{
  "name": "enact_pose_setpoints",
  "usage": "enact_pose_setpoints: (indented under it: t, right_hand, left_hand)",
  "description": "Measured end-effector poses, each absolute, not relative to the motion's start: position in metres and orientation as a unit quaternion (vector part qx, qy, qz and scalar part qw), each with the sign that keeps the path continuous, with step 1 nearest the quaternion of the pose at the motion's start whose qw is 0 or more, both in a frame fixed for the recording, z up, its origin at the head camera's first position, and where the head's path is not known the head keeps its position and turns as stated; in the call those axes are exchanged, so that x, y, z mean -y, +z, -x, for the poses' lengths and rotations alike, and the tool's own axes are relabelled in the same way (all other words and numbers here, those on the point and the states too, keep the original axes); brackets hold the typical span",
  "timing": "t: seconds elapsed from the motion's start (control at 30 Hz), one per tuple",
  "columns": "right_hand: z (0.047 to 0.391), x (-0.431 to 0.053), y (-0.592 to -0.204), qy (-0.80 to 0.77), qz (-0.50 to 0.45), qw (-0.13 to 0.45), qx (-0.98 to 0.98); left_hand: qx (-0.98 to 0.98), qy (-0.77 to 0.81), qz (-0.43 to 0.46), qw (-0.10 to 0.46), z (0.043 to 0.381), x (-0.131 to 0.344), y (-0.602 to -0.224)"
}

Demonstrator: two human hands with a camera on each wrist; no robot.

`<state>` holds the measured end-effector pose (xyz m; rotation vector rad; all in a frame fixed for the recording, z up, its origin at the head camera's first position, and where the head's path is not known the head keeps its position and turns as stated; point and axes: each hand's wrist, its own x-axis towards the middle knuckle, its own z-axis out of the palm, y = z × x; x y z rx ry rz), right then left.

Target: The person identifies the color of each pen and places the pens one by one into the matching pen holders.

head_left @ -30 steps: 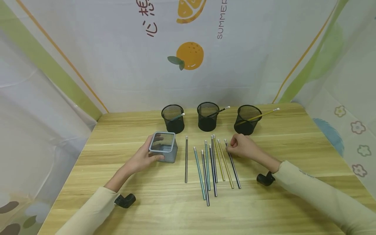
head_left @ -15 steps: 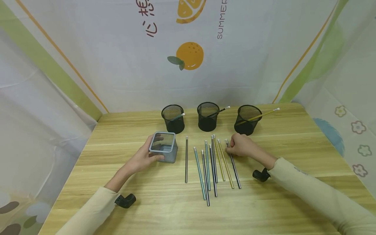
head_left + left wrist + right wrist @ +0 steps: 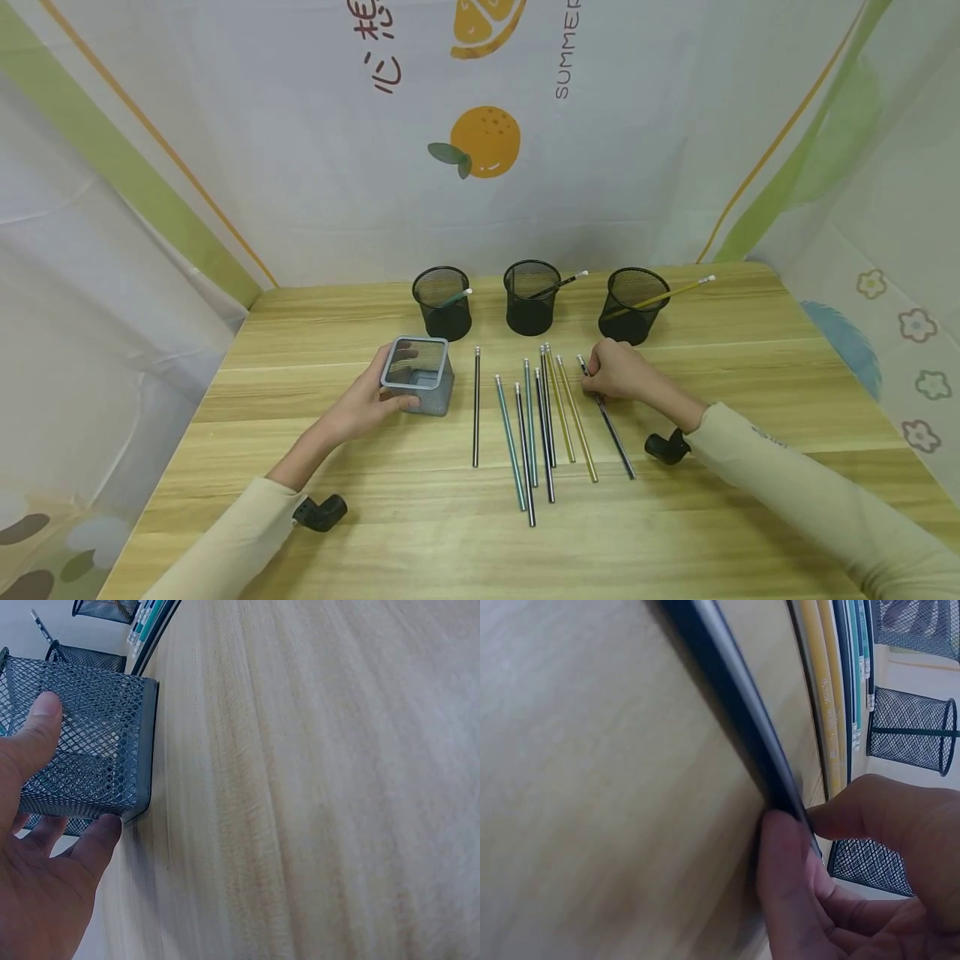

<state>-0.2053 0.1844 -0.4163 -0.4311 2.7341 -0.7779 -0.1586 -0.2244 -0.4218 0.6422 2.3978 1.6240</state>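
A square grey mesh pen holder (image 3: 432, 400) stands on the table at left of centre, and my left hand (image 3: 365, 410) grips it from its left side. In the left wrist view the thumb lies across the mesh wall of the holder (image 3: 82, 742), with fingers below. My right hand (image 3: 621, 372) pinches a dark pencil (image 3: 617, 438) near its eraser end, between thumb and finger. The right wrist view shows that pencil (image 3: 739, 697) slanting away over the wood. Left of it, several black, teal and yellow pencils (image 3: 546, 433) lie loosely side by side, erasers pointing away.
Along the back stand three round black mesh cups: the left cup (image 3: 447, 320) holds a teal pencil, the middle cup (image 3: 529, 317) a black one, the right cup (image 3: 624, 327) a yellow one. A printed curtain (image 3: 315, 183) hangs behind the table (image 3: 420, 542).
The dark pencil's near end has swung to the right, away from the yellow pencils. My right forearm has shifted slightly left since the earliest frame. My left hand and the holder stay put.
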Motion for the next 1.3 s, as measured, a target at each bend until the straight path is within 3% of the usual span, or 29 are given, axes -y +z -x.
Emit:
enact_pose_setpoints:
  t: [0.37,0.77,1.03,1.3]
  right_hand:
    - [0.207,-0.188,-0.417,-0.302,0.146,0.156,-0.929]
    - [0.206,-0.187,-0.411,-0.345,0.133,0.220,-0.903]
    - [0.205,-0.188,-0.405,-0.376,0.161,0.221,-0.886]
    - [0.205,-0.188,-0.398,-0.367,0.204,0.174,-0.891]
  left_hand:
    - [-0.807,0.545,-0.213,0.086,0.158,0.225,-0.422]
    - [-0.805,0.546,-0.215,0.084,0.158,0.225,-0.423]
    - [-0.810,0.540,-0.213,0.085,0.158,0.225,-0.423]
    - [-0.809,0.541,-0.214,0.088,0.158,0.225,-0.422]
